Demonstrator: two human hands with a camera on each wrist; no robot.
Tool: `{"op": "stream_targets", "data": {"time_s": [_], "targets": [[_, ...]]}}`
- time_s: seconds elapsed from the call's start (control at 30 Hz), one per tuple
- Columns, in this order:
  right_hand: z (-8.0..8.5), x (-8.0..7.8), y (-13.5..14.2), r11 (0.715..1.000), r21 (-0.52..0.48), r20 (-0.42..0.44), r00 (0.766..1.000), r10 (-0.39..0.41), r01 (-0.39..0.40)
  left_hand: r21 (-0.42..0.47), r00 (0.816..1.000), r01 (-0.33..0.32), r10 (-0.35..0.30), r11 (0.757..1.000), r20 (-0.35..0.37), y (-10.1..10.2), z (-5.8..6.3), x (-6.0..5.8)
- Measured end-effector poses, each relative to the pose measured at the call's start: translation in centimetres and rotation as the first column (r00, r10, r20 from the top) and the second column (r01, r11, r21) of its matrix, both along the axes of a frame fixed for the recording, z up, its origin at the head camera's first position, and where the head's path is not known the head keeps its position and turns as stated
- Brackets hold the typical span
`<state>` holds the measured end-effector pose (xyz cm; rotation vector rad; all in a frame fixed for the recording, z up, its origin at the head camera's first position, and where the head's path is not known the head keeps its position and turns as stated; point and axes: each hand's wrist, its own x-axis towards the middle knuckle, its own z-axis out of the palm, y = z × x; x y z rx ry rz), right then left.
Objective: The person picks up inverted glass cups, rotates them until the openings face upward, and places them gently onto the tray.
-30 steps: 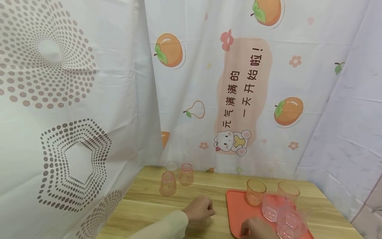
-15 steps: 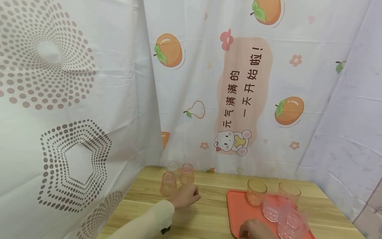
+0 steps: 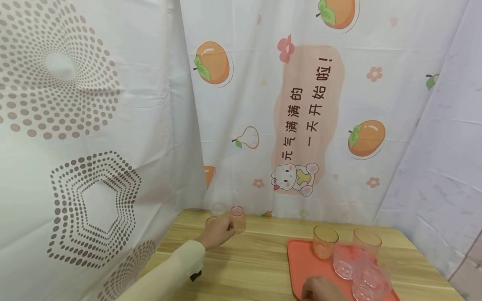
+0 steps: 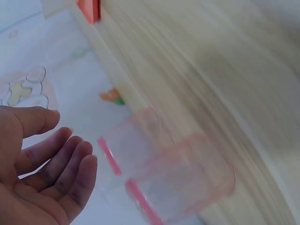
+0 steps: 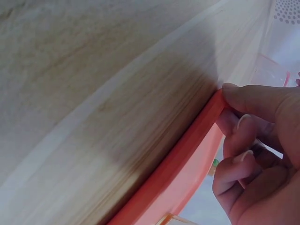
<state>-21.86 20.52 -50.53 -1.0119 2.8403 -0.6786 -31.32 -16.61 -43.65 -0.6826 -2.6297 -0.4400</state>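
My left hand (image 3: 217,232) is held over the left of the table, its fingers loosely bent with nothing between them. In the left wrist view two upside-down pink tumblers, a nearer one (image 4: 183,178) and a farther one (image 4: 136,138), stand just past the fingertips. The head view shows one pink tumbler (image 3: 238,221) beside the hand, while the other is mostly hidden behind it. A clear glass (image 3: 218,208) is farther back. My right hand (image 5: 262,150) pinches the rim of a red tray (image 5: 173,166), thumb outside and fingers curled inside.
On the tray's right half are an amber tumbler (image 3: 324,244), a paler tumbler (image 3: 367,240) by its back corner, and faceted pinkish clear glasses (image 3: 370,281) tipped on their sides. A printed curtain (image 3: 244,104) hangs along the wooden table's (image 3: 260,259) back edge; another closes the left.
My left hand has moved left and away from me, from the middle of the table to the pink tumblers. The right hand stays at the tray's rim.
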Motion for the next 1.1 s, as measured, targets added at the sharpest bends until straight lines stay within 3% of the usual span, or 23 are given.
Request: {"op": "stream_targets", "data": {"time_s": [0.13,0.23,0.33,0.47,0.63,0.83,1.1], "targets": [[0.2,0.1,-0.1,1.0,-0.007,-0.011,1.0,-0.002,0.002,0.063,0.998,0.008,-0.012,0.998,0.054,-1.2,0.1,-1.0],[0.2,0.2,-0.1,1.0,-0.008,-0.006,1.0,-0.01,0.01,0.071,0.999,-0.006,0.003,0.997,0.04,-2.0,0.2,-1.5],[0.3,0.2,-0.1,1.0,-0.008,0.017,1.0,-0.017,0.017,0.032,0.999,-0.038,0.038,0.999,0.008,-2.8,0.1,-2.0],[0.3,0.2,-0.1,1.0,-0.003,0.018,0.999,-0.026,0.026,0.011,0.993,-0.113,0.112,0.994,0.047,-3.8,0.0,-2.5],[0.4,0.3,-0.1,1.0,-0.011,0.006,1.0,-0.029,0.029,0.022,0.979,-0.178,0.175,0.984,0.108,-4.8,-0.4,-2.8],[0.0,0.0,-0.2,1.0,-0.009,-0.01,1.0,-0.02,0.02,-0.035,0.978,-0.171,0.174,0.985,0.114,-5.6,-1.7,-3.2],[0.1,0.0,-0.1,0.999,-0.033,0.048,0.999,-0.025,0.026,0.002,0.956,-0.219,0.214,0.976,0.199,-5.6,-2.2,-3.4]]}}
